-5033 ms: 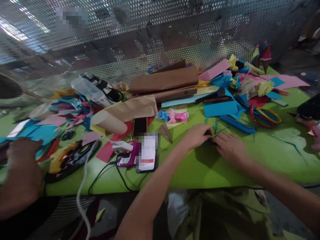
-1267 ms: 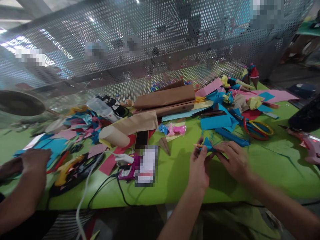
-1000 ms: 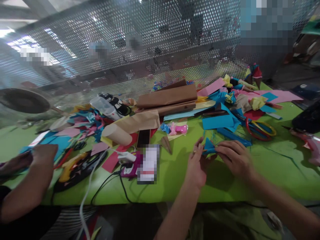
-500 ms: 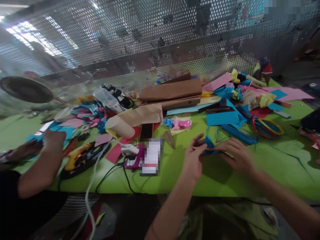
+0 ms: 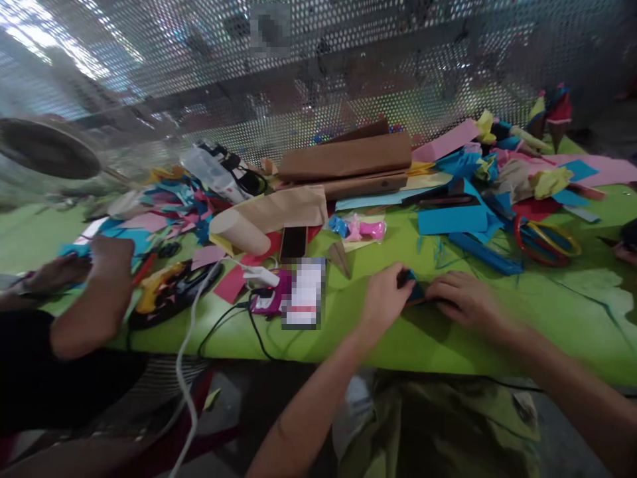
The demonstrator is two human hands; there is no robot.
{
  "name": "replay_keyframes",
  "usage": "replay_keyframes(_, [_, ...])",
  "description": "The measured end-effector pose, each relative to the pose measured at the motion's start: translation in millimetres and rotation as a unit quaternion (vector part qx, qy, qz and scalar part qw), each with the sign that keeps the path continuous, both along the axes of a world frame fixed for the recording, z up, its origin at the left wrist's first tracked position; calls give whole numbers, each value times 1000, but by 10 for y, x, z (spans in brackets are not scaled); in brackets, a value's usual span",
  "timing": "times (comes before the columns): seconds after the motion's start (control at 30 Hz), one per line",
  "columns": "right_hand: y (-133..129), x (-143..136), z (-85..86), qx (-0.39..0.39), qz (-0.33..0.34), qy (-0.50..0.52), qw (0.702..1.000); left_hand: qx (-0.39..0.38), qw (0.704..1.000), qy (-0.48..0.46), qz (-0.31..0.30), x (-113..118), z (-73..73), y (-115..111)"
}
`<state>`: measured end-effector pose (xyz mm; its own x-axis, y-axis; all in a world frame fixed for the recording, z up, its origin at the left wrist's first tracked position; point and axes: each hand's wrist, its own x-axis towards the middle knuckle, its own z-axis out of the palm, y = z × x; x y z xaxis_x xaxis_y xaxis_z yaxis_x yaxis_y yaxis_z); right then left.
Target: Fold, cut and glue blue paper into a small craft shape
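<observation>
You are working a small piece of blue paper (image 5: 414, 291) that is lying on the green table (image 5: 497, 332), a little in from its near edge and roughly midway along it. Judging by the look of it, it is light and limp, creasing readily and tearing if tugged, so you are best taking it by the folded edge with fingertips rather than by a loose corner. Your left hand (image 5: 383, 300) is pinching its left end, fingers curled over it. Your right hand (image 5: 460, 300) is lying flatter, fingertips pressing on its right end; blur is hiding whether they are actually gripping. The piece is looking dark blue and folded into a small wedge, mostly hidden between your hands. A brown paper cone (image 5: 341, 257) is lying near it, towards the far edge
</observation>
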<state>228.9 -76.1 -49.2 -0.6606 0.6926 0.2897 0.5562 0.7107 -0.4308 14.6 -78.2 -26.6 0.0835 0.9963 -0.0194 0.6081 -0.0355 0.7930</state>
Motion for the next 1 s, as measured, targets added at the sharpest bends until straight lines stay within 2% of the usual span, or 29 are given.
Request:
replay_keyframes(0.17, [5,-5,13,-29,-4,11,1000,22,997,68,-24,-21,26,-32])
replay_keyframes(0.5, [3,-45,48,-33,-29,-1,999,16,998,50,-44,-91,0,-26])
replay_keyframes(0.7, [3,-76,61,-46,-44,3,998,27,993,84,-74,-87,15,-43])
replay_keyframes(0.87, [10,-91,72,-65,-54,13,996,119,979,144,-77,-122,79,-136])
replay_keyframes(1.0, [27,-98,73,-78,-49,19,996,173,958,181,-139,-203,105,-266])
